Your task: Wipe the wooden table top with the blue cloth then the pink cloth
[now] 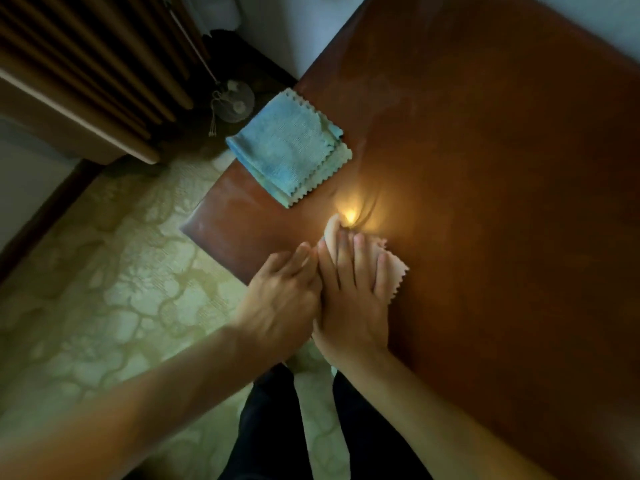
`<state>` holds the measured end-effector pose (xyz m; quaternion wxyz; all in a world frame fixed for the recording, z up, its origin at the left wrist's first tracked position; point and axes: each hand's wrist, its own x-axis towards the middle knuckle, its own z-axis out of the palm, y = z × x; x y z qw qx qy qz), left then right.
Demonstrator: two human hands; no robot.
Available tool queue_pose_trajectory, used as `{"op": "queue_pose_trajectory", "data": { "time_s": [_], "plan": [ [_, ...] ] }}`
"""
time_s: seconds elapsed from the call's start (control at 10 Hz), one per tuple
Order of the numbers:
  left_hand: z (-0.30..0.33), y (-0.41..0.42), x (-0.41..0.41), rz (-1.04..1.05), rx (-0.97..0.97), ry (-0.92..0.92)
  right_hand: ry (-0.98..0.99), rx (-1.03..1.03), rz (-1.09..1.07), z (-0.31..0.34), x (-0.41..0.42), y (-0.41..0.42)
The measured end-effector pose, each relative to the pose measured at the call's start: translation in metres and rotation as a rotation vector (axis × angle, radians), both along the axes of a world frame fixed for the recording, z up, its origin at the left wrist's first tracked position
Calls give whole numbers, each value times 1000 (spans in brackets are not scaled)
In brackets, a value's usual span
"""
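Note:
The blue cloth (pixel 291 147) lies folded on the wooden table top (pixel 485 168), overhanging its left edge. Nearer me, the pink cloth (pixel 394 268) lies on the wood, mostly hidden under my right hand (pixel 353 292). That hand lies flat on it with fingers spread and straight. My left hand (pixel 280 299) sits right beside it at the table's near-left edge, fingers extended and touching the side of my right hand. Whether my left fingers touch the pink cloth I cannot tell. A bright yellow glare spot shines just beyond my fingertips.
The table's near-left corner (pixel 187 226) juts over a pale patterned floor (pixel 121 289). A brown slatted piece of furniture (pixel 86 74) stands at the upper left, with a small round object (pixel 232 100) on the floor beside it. My dark trouser legs (pixel 270 427) show below.

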<state>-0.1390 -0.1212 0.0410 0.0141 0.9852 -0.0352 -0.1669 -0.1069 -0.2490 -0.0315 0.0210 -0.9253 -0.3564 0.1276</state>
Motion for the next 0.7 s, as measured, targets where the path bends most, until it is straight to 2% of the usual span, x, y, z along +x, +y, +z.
{"op": "queue_pose_trajectory", "data": {
  "time_s": [0.1,0.3,0.5,0.6,0.7],
  "plan": [
    [-4,26,-19,46,-8,-127,6,-17,2,3,-15,26],
    [-18,98,-49,98,-23,-194,0,28,28,-1,-35,94],
    [-16,165,-47,141,-37,-183,-23,40,-8,-2,-35,160],
    [-9,169,-29,153,-98,-179,-40,30,-3,0,-14,164],
    [-9,165,-6,212,-34,-161,-14,50,-35,4,7,168]
  ]
}}
